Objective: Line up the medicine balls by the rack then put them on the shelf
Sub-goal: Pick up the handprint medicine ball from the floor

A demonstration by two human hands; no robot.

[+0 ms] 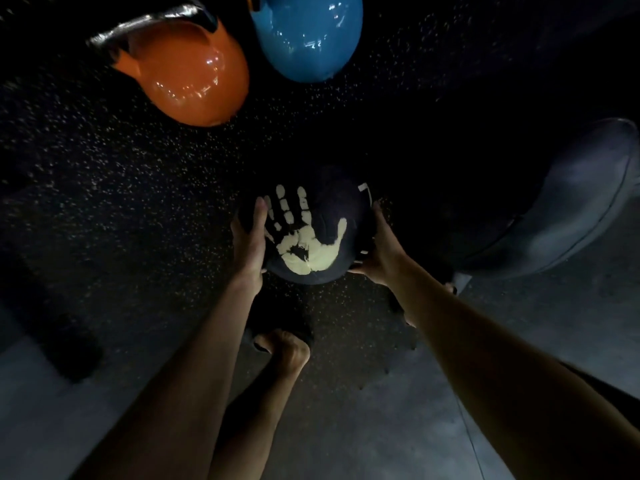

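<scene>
A dark medicine ball [325,237] with a pale yellow handprint on it is at the centre of the head view, above the speckled black floor mat [121,188]. My left hand [247,237] presses flat against its left side. My right hand [379,251] cups its right side and underside. Both hands grip the ball between them. A large grey-blue soft medicine ball [575,202] lies at the right edge, partly cut off by the frame. No rack or shelf shows in this view.
An orange kettlebell [188,71] with a black handle and a blue kettlebell [308,36] stand on the mat beyond the ball. My legs and a foot [287,348] are under my arms. Grey concrete floor [381,427] begins at the mat's near edge.
</scene>
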